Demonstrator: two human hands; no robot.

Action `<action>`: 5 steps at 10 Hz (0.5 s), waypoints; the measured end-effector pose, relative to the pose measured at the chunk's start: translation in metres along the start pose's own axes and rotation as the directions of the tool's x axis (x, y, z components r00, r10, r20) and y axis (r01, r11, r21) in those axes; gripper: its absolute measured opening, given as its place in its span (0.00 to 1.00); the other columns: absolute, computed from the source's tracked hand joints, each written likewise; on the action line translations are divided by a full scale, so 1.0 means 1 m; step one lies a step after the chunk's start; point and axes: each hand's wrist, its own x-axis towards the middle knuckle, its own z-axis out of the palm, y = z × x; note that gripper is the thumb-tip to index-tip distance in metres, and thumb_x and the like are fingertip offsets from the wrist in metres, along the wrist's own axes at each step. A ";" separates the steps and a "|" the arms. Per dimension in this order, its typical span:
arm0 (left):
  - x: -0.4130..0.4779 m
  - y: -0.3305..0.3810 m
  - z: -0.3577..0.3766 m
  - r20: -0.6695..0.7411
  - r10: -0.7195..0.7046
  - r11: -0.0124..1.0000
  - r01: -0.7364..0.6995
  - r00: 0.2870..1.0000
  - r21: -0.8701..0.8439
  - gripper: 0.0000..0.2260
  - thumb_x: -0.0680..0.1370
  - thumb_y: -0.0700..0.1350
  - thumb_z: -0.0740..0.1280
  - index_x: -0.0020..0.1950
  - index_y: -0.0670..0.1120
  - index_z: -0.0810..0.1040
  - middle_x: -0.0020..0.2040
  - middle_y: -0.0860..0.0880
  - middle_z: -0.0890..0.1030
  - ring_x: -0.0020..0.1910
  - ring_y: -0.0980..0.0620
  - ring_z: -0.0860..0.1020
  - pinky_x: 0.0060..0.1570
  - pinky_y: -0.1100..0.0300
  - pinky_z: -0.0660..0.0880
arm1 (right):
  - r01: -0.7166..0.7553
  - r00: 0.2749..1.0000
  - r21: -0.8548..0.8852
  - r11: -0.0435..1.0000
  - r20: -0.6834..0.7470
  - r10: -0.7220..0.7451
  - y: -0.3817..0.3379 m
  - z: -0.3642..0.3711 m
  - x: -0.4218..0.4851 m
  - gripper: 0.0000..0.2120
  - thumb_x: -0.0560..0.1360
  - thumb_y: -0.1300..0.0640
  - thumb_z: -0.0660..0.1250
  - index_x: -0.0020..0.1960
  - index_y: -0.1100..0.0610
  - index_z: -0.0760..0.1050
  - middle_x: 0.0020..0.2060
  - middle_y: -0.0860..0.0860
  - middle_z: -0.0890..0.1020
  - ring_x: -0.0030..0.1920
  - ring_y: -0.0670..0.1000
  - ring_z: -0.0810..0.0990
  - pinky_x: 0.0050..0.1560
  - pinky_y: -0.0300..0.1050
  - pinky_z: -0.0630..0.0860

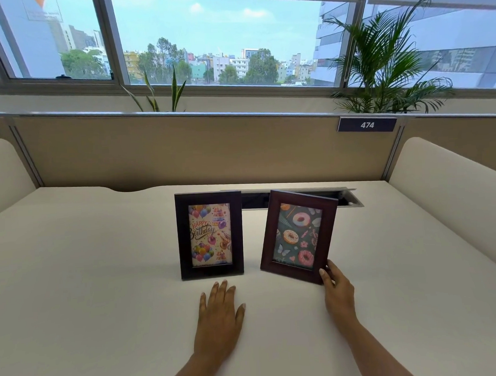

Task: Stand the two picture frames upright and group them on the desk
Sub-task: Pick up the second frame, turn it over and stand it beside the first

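Observation:
Two dark wooden picture frames stand near the middle of the white desk (102, 281). The birthday frame (209, 234) on the left is upright and faces me. The donut frame (298, 236) on the right leans, tilted to the right, a small gap apart from the first. My right hand (337, 291) grips the donut frame's lower right corner. My left hand (219, 318) lies flat on the desk just in front of the birthday frame, fingers apart, holding nothing and not touching the frame.
A cable slot with a raised lid (299, 198) sits in the desk behind the frames. A beige partition (181, 151) with a "474" tag (367, 125) bounds the back; padded side panels (447, 177) flank the desk. Plants (387, 65) stand by the window.

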 end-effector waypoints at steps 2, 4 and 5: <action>0.000 0.000 -0.001 0.004 -0.001 1.000 0.001 1.000 -0.007 0.23 0.80 0.55 0.47 0.75 0.50 0.51 0.78 0.50 0.51 0.76 0.52 0.47 0.75 0.52 0.42 | 0.006 1.000 -0.026 1.000 -0.024 -0.007 -0.001 0.001 -0.003 0.16 0.77 0.61 0.61 0.64 0.63 0.71 0.59 0.60 0.79 0.59 0.58 0.76 0.59 0.47 0.71; 0.000 -0.001 -0.001 -0.003 0.003 0.999 -0.003 1.000 -0.033 0.23 0.80 0.55 0.48 0.74 0.50 0.53 0.77 0.51 0.52 0.76 0.53 0.48 0.75 0.52 0.42 | 0.095 0.982 -0.168 0.981 -0.144 -0.120 -0.007 0.003 -0.012 0.08 0.75 0.64 0.64 0.53 0.65 0.71 0.49 0.61 0.76 0.44 0.57 0.77 0.44 0.47 0.72; 0.001 -0.002 0.000 -0.005 0.004 0.999 -0.005 1.000 -0.038 0.23 0.80 0.55 0.48 0.74 0.50 0.53 0.77 0.50 0.52 0.76 0.53 0.48 0.75 0.52 0.42 | 0.192 0.967 -0.357 0.914 -0.091 -0.239 -0.008 0.005 -0.020 0.05 0.74 0.64 0.65 0.46 0.63 0.69 0.45 0.57 0.73 0.40 0.54 0.73 0.38 0.46 0.68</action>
